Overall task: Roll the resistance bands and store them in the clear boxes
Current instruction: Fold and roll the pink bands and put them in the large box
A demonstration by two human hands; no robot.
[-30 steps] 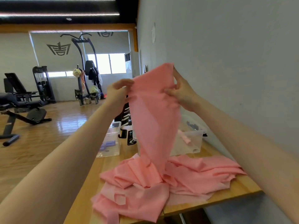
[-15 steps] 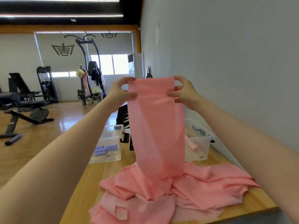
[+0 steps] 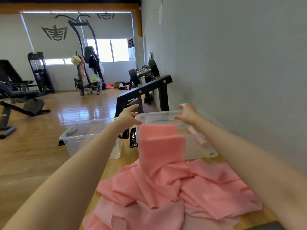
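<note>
room: gym floor of glossy wood with weight machines at the back, a grey wall running along the right; a black rack stands just beyond the far end of the worktop.
worktop (image 3: 259,218): pale wood, butted against the wall, carrying the heap and both boxes.
heap of bands (image 3: 196,193): loose pink resistance bands, crumpled and overlapping, spread across the near end of the worktop between the two forearms.
raised band (image 3: 159,146): one pink strip rising out of the heap, its long axis running from the heap up and away; its blurred upper edge sits below and just nearer than both hands, apart from the fingers, so it looks to be dropping.
right box (image 3: 199,146): clear, behind the heap by the wall; a rolled pink band (image 3: 197,136) lies inside.
left box (image 3: 79,138): clear, left of the right box, partly hidden by the left forearm.
left hand (image 3: 127,116): fingers spread and loosely bent, gripping nothing, over the gap between the boxes.
right hand (image 3: 187,113): fingers parted and curved, holding nothing, above the right box's far rim.
key relation: the strip's top edge lies midway between the hands, about equally near to each; regripping means both coming down and back toward the body.
</note>
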